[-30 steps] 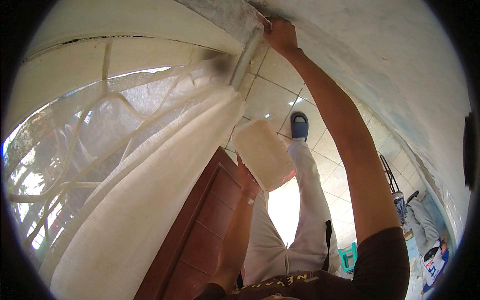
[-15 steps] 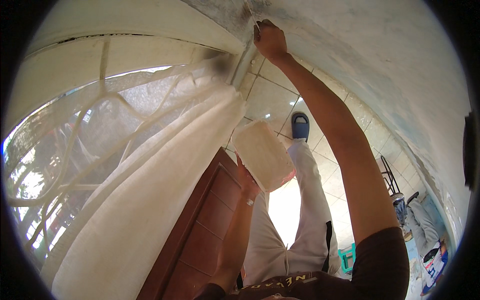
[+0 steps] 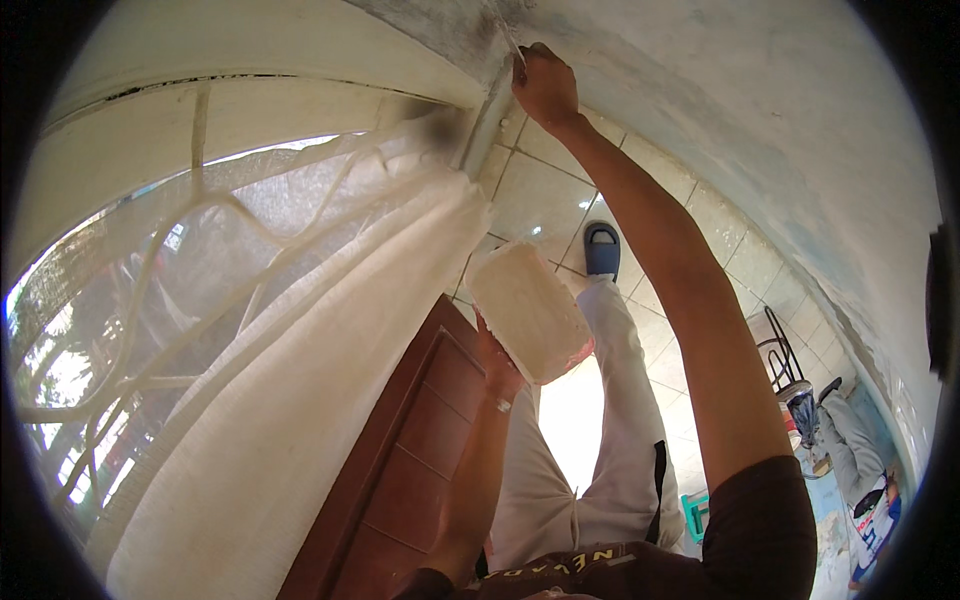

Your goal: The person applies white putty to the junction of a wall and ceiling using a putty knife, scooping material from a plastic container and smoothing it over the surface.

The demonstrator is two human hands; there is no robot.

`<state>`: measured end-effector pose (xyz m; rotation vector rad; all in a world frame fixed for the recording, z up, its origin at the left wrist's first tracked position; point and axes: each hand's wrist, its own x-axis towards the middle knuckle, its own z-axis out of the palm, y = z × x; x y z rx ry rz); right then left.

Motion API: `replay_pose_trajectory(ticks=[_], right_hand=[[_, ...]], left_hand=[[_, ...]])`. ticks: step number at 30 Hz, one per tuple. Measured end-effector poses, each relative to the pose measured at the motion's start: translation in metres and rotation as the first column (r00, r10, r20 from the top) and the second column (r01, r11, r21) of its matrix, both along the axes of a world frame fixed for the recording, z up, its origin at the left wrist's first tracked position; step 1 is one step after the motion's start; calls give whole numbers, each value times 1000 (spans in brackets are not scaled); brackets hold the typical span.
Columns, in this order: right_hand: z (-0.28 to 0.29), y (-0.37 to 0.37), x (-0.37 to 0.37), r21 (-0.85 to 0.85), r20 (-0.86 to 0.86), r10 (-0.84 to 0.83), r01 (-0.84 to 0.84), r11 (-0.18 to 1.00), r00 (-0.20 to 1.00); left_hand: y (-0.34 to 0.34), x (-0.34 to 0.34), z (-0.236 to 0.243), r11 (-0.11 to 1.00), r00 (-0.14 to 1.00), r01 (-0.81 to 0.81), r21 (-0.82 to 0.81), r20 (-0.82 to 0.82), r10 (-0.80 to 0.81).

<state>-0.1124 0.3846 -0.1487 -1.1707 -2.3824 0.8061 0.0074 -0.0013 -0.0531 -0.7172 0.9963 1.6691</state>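
My left hand [image 3: 499, 366] is closed around the side of a rounded, box-shaped tub [image 3: 533, 312], whose pale, whitish top faces me and whose lower edge shows some red. Up at the far corner, my right hand [image 3: 546, 88] is closed on a thin, pale, flat-bladed tool that looks like a putty knife [image 3: 514, 42]. Its blade points at the grey, patchy wall [image 3: 470, 30] where the surfaces meet. Most of the handle is hidden in my fist.
On the left, a sheer white curtain [image 3: 300, 420] hangs before a window with curved bars [image 3: 150, 270]. A brown wooden panel [image 3: 400, 460] stands below it. Pale tiles [image 3: 545, 190] cover the floor. A green stool [image 3: 696, 517] and several piled things [image 3: 850, 450] lie right.
My right hand has shifted slightly right and nearer with the putty knife, and more of the blade shows. My left hand and the tub have hardly moved.
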Motion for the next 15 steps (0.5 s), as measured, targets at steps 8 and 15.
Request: replay_pose_trajectory(ticks=[8,15], right_hand=[[4,-3,-8,45,-49,48,-46,998,998],[4,5,-17,172,-125,64,-42,984,990]], left_hand=[[3,-5,10,998,1000,16,-52,-4,-17],[-6,-8,-1,992,979,103,-71,-170,-113]])
